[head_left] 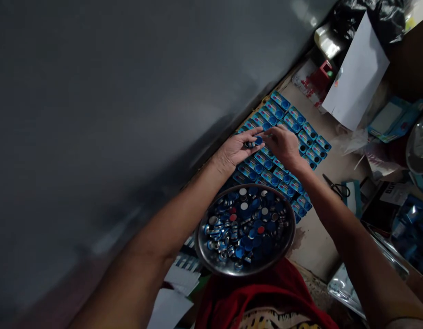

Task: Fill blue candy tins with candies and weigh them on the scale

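Observation:
My left hand point(237, 148) is palm up, with a few small round blue tins point(258, 140) lying at its fingers. Close beside it, my right hand point(282, 142) has its thumb and fingertips pinched together; whatever they hold, if anything, is too small to make out. Both hands are above rows of blue printed cards point(264, 160). Some cards have a round blue piece at one end, others a dark round spot. Nearer my body is a round metal bowl point(292, 228) of small tins, mostly blue, with some white and red faces.
A grey wall point(111, 91) rises along the left. On the right are black-handled scissors point(336, 186), a white sheet point(358, 77), a blue box point(396, 119) and clear plastic point(350, 141). A red object point(323, 73) and a black bag point(386, 18) sit at the back.

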Tool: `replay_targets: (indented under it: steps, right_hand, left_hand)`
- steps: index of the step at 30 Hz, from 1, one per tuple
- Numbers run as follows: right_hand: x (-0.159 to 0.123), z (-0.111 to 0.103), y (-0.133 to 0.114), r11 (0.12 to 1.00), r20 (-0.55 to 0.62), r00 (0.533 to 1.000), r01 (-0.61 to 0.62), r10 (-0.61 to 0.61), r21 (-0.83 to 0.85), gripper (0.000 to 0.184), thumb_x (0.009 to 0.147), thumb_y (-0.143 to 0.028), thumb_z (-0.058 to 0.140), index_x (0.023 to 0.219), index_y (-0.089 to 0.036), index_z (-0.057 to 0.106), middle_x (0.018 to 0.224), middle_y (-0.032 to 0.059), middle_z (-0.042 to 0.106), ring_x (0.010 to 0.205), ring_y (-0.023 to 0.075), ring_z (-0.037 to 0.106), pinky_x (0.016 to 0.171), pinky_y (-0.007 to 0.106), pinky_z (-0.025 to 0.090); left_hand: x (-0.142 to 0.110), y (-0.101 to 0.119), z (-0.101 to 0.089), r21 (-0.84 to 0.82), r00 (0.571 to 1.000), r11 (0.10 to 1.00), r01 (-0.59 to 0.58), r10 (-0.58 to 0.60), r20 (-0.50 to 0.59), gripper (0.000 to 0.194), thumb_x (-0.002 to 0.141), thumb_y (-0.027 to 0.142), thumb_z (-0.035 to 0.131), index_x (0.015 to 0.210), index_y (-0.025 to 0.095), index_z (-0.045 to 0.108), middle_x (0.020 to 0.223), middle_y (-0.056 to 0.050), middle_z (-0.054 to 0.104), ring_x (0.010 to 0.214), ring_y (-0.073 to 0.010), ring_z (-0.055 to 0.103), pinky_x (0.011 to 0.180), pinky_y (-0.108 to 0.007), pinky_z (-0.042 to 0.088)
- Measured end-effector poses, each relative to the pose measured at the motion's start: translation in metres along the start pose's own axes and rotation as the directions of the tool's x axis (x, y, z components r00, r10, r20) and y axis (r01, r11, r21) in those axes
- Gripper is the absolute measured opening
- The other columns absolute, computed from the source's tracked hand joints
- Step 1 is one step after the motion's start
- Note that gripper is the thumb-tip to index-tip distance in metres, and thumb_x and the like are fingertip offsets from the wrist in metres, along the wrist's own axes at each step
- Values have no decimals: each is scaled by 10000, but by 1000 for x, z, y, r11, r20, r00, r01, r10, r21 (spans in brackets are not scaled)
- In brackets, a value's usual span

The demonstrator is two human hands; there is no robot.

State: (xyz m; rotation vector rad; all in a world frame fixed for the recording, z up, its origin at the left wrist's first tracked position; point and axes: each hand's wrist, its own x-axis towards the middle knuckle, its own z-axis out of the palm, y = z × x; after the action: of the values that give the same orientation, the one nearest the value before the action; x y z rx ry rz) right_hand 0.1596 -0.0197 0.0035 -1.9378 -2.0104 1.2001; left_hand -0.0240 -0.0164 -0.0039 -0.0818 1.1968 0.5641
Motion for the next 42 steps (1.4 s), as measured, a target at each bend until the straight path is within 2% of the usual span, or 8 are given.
replay_targets:
  steps: [7, 14, 24, 27, 30, 34, 39, 42]
  right_hand:
    - [0, 1, 13, 993, 30, 996, -82, 80, 81, 247, 928, -121, 676, 1050, -193, 878, 1040, 59, 837, 972, 216, 752, 898, 298, 531]
    - [-21, 6, 10, 952, 231, 936, -217, 265, -214, 248, 958, -185, 658, 1094, -235, 860, 1153, 66, 855, 1081, 249, 780, 870, 310, 527]
    - [14, 3, 0, 897, 331, 874, -221, 357, -384, 374, 911, -234, 792, 1276, -313, 768, 1304, 75, 840, 1210, 337, 781, 903, 370, 587]
    - [3, 0, 2, 936, 299, 905, -221, 301, -275, 330, 864, -170, 826, 1172, -286, 789, 1215, 72, 853, 1153, 311, 783, 908, 358, 576]
    - [-18, 5, 2, 968, 142, 967, -227, 211, 108, 186, 938, -218, 769, 1121, -237, 799, 1058, 46, 849, 1003, 229, 778, 872, 307, 566]
    - [-41, 17, 6, 775, 24, 985, -149, 170, 614, 223, 1003, -340, 666, 1090, -204, 820, 1026, 22, 842, 894, 161, 753, 818, 254, 570]
    - [-53, 18, 30, 619, 44, 937, -264, 346, 740, 285, 853, -197, 676, 1082, -187, 847, 1014, 25, 857, 896, 172, 771, 840, 271, 597]
    - [-53, 4, 54, 665, -32, 909, -281, 416, 692, 285, 853, -189, 638, 1042, -181, 851, 985, 34, 857, 876, 178, 780, 836, 279, 607]
  left_hand:
    - [0, -6, 11, -82, 998, 996, 17, -11, 67, 424, 840, -55, 640, 1183, 127, 809, 1188, -105, 843, 1207, -211, 788, 1172, -369, 611]
    - [-9, 0, -4, -77, 999, 997, -5, 2, -38, 203, 943, 5, 705, 1062, 134, 807, 1149, -111, 843, 1145, -204, 810, 1119, -347, 631]
    - [-7, 8, -7, -32, 999, 999, -5, 6, 41, 410, 897, -8, 624, 1230, 143, 809, 1349, -128, 817, 1421, -254, 711, 1282, -451, 519]
    - [-13, 10, -4, 1, 1000, 1000, 4, -4, 6, 494, 827, -38, 614, 1233, 155, 818, 1341, -124, 822, 1381, -258, 736, 1306, -483, 495]
    - [-15, 5, 4, 53, 1000, 999, 5, -6, 10, 587, 796, -53, 598, 1283, 187, 820, 1308, -105, 835, 1353, -248, 751, 1292, -479, 513]
    - [-6, -13, 23, 74, 998, 997, 25, -30, 62, 709, 774, -59, 570, 1414, 172, 771, 1347, -115, 823, 1342, -234, 754, 1213, -378, 579]
    - [8, -35, 58, 38, 993, 997, 62, -66, 93, 672, 798, -69, 521, 1372, 166, 779, 1411, -113, 797, 1397, -218, 721, 1196, -326, 573]
    - [18, -46, 82, 34, 986, 992, 118, -121, 118, 647, 804, -65, 547, 1370, 159, 764, 1338, -114, 818, 1323, -218, 758, 1155, -322, 595]
